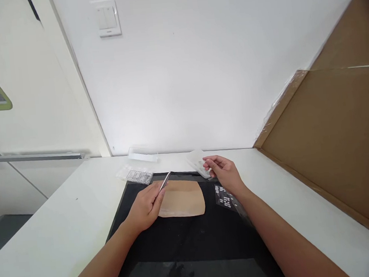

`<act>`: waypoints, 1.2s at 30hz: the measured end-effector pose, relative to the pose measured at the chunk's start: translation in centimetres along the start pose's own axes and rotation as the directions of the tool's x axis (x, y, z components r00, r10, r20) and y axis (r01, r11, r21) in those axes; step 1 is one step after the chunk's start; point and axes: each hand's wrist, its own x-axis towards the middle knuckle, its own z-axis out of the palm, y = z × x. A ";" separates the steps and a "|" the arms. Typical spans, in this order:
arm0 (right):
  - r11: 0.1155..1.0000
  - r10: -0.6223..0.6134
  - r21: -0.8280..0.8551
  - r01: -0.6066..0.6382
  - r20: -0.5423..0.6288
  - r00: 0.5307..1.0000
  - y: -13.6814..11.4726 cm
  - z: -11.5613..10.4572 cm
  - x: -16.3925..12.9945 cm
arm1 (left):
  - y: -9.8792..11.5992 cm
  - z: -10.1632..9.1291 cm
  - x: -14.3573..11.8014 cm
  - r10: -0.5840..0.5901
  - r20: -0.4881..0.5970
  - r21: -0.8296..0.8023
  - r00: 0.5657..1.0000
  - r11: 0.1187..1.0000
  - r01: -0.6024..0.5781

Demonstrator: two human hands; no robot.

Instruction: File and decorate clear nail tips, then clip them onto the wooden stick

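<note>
My left hand point(147, 206) is closed on a thin flat piece point(165, 181) with a pale edge, tilted up and seen almost edge-on, so its kind is unclear. Beneath it lies a tan sheet point(183, 198) with rounded edges, on a black mat point(181, 241). My right hand point(223, 172) is raised over the far right of the mat, thumb and fingers pinched together. Anything between those fingertips is too small to make out. Just below my right wrist, a clear sheet with white marks point(223, 198) rests on the mat, partly covered by the forearm.
Clear plastic packaging point(142, 155) and a small printed sheet point(139, 177) lie at the back left of the white table point(65, 228). Behind my right hand is a translucent bag point(195, 160). A large cardboard panel point(334, 132) stands along the right, and a white wall point(178, 69) closes off the back.
</note>
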 end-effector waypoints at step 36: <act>0.838 -0.307 -0.360 0.409 0.308 0.901 -2.0 3.6 -3.2 | 1.5 0.2 0.5 -0.433 0.175 -0.294 0.884 0.834 0.467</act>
